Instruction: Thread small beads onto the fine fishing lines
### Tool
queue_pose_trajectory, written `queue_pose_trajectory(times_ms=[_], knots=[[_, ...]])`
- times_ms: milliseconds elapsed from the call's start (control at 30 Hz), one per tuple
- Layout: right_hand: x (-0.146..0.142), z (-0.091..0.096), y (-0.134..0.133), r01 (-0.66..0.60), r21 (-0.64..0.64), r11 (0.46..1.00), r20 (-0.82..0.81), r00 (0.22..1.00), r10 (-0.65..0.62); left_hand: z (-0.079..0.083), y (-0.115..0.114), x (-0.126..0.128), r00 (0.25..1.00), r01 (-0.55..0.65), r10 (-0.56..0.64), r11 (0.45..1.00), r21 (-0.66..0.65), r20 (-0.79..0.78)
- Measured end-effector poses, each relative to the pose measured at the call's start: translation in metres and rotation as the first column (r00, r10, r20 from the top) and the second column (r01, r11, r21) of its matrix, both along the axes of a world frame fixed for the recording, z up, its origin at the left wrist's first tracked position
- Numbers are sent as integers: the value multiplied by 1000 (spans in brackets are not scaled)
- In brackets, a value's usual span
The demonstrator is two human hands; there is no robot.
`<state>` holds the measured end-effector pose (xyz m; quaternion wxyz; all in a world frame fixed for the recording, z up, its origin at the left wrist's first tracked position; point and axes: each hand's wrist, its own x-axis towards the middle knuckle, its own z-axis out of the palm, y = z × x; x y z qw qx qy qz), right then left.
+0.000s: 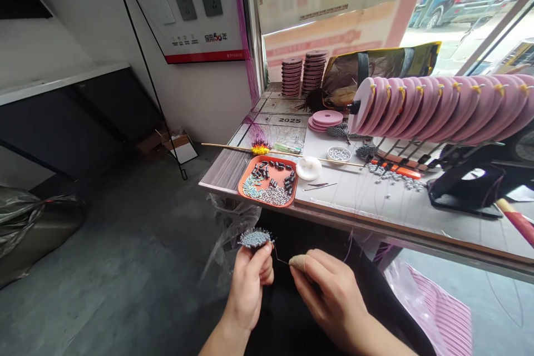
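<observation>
My left hand (251, 280) is closed around the lower part of a round cluster of small grey pieces (255, 238), its many tiny tips facing up. What lies inside the fist is hidden. To the right, my right hand (329, 289) pinches a thin line (281, 259) between thumb and index finger. This line runs up and left to the cluster's right edge. A beige cover (301, 261) wraps a fingertip of the right hand. Both hands are over my dark-clothed lap, in front of the table edge.
On the table (329, 200), an orange tray (241, 184) holds dark cylinders, greenish pieces and silvery beads. Beside it lie a round white lid (308, 168), a thin stick (225, 147) and a white bowl of beads (339, 154). Pink discs (442, 105) hang in a row at right.
</observation>
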<state>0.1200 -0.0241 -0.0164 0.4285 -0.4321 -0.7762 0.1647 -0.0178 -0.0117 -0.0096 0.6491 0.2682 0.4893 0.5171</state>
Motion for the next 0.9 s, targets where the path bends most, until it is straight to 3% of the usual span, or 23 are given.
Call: queue_pose_trajectory(times_ms=[433, 600, 767, 900], knots=[[0, -3, 1, 30, -3, 1000, -1, 1000, -30, 3, -1, 0, 1000, -7, 7, 1000, -14, 3], [0, -4, 5, 87, -46, 995, 17, 996, -87, 5, -3, 0, 994, -14, 13, 1000, -8, -109], [1, -4, 5, 107, -65, 992, 43, 994, -104, 8, -5, 1, 972, -104, 105, 994, 17, -209], [2, -1, 4, 71, -149, 986, -39, 996, -78, 7, -5, 1, 954, -196, 199, 980, 33, -223]])
